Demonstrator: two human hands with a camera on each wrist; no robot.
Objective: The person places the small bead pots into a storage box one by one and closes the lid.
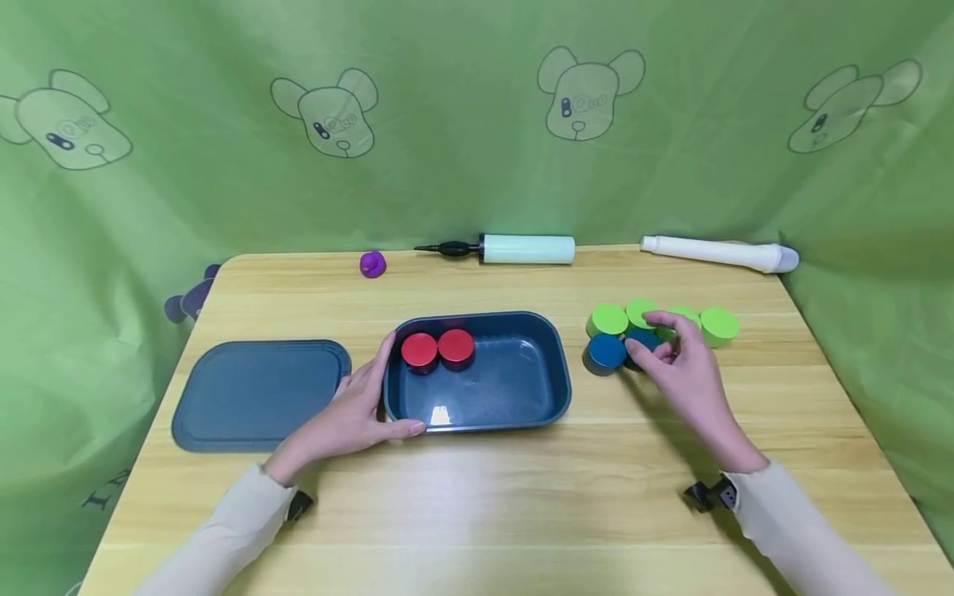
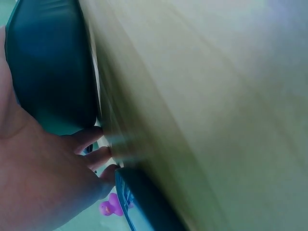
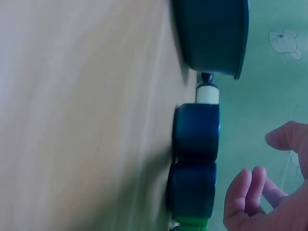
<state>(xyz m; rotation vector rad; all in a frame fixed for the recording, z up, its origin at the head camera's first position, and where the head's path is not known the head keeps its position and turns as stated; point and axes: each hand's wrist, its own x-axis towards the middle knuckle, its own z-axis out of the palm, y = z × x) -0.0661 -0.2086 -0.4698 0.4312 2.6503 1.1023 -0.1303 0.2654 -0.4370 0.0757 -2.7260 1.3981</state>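
My left hand [image 1: 359, 416] rests against the left end of a dark blue rectangular box [image 1: 561, 389], its thumb on the front rim and its other fingers along the left side. Two red cylinders [image 1: 438, 350] stand side by side in the box's left part. Right of the box, my right hand [image 1: 684, 372] hovers over two blue cylinders, thumb and fingers apart with nothing between them. The blue cylinders [image 3: 196, 132] touch each other in the right wrist view; the hand partly covers one in the head view. Several lime-green cylinders [image 1: 609, 319] stand just behind them.
A flat dark blue lid [image 1: 261, 396] lies left of the box. Along the table's back edge are a purple rubber duck [image 1: 373, 264], a pale hand pump [image 1: 527, 249] with a black nozzle, and a white microphone-shaped object [image 1: 719, 252]. Green printed cloth [image 1: 462, 124] hangs behind.
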